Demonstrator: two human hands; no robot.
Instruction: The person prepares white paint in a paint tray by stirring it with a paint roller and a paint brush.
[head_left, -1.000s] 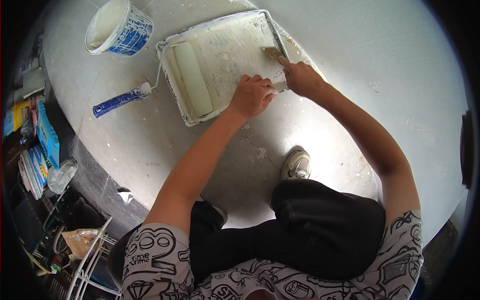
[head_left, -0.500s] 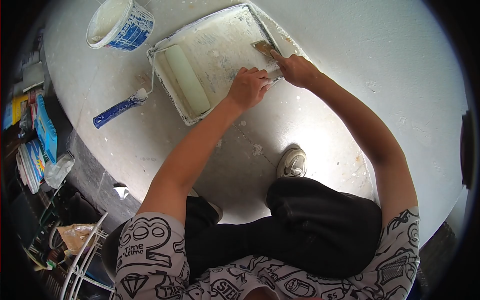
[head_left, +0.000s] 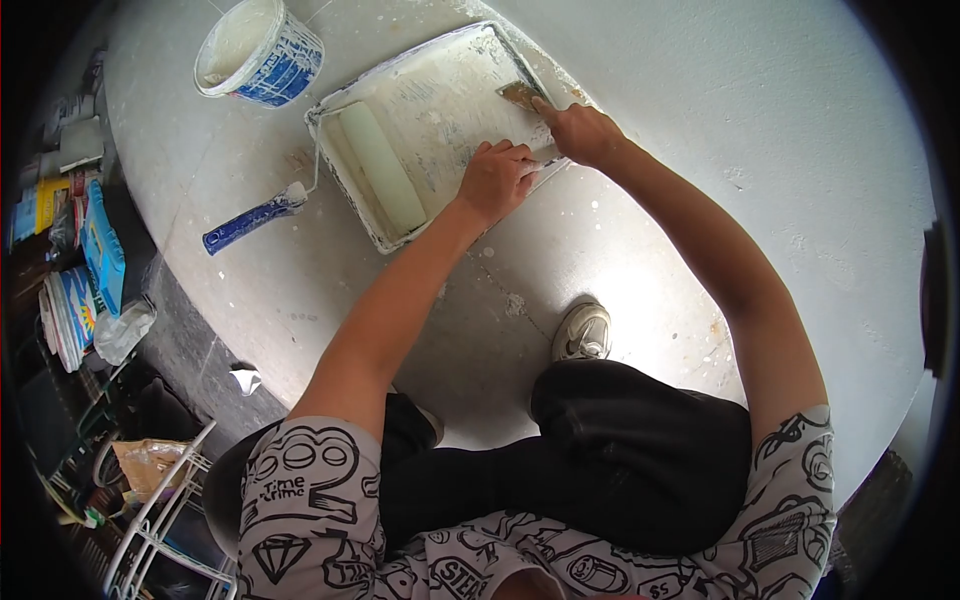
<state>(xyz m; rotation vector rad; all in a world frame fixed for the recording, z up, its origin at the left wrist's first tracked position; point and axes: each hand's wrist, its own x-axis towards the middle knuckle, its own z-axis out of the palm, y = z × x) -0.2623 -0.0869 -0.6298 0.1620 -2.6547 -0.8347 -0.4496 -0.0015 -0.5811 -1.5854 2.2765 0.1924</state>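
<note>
A white, paint-smeared paint tray [head_left: 445, 105] lies on the floor in front of me. My left hand [head_left: 495, 182] is closed at the tray's near rim, its fingers curled over the edge. In my right hand [head_left: 588, 135] is a scraper [head_left: 520, 96], its brownish blade resting on the tray's right side and my index finger stretched along it. My palm hides most of the scraper's handle. A pale paint roller [head_left: 382, 165] sits in the tray's left well, its blue handle [head_left: 255, 218] sticking out over the floor.
A blue and white paint bucket [head_left: 262, 55] stands left of the tray. The white wall [head_left: 740, 130] rises close on the right. At the far left are a wire rack [head_left: 165, 530], a plastic bag [head_left: 125, 330] and assorted clutter. My shoe [head_left: 583, 332] is below the tray.
The whole view has shifted slightly, so the tray and bucket appear a little lower and further right. The scraper blade has moved slightly along the tray's right side. Both hands keep their grips.
</note>
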